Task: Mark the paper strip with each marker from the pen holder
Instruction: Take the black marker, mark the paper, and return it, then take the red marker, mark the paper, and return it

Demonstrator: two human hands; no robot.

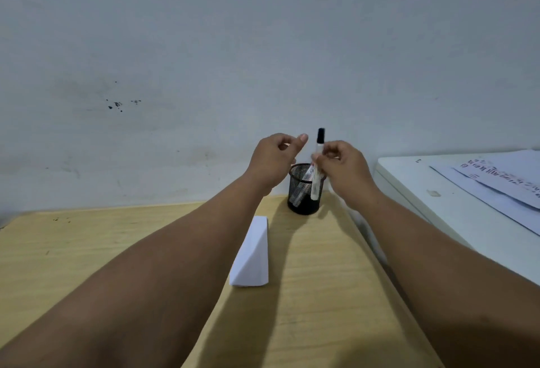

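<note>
A black mesh pen holder stands at the back of the wooden desk, near the wall. Another marker leans inside it. My right hand grips a white marker with a black cap, held upright over the holder's right rim, cap up. My left hand hovers just left of the marker, above the holder, fingers loosely curled and holding nothing. The white paper strip lies flat on the desk in front of the holder, partly covered by my left forearm.
The wooden desk runs to the grey wall behind. A white table adjoins on the right, with printed sheets on it. The desk's right edge runs diagonally under my right arm.
</note>
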